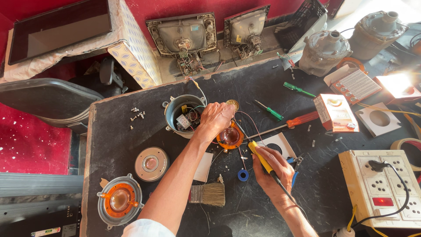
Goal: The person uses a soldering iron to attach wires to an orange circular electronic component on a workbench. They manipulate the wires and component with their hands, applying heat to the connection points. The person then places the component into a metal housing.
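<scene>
— What packaging sits on the black workbench?
— A small orange-and-white carton (335, 113) right of centre, and beyond it an open red-and-white box (353, 83).
— Any screens?
— A dark flat screen (59, 27) top left, plus two bare picture tubes (183, 33) by the red wall.

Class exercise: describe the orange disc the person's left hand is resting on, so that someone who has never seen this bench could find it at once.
Start at the black worktable and find the grey metal can of wires near its middle. Just right of it, under the left hand, lies the orange disc with a clear domed centre. Its twin sits in a grey frame at the table's near-left corner, untouched.
</scene>
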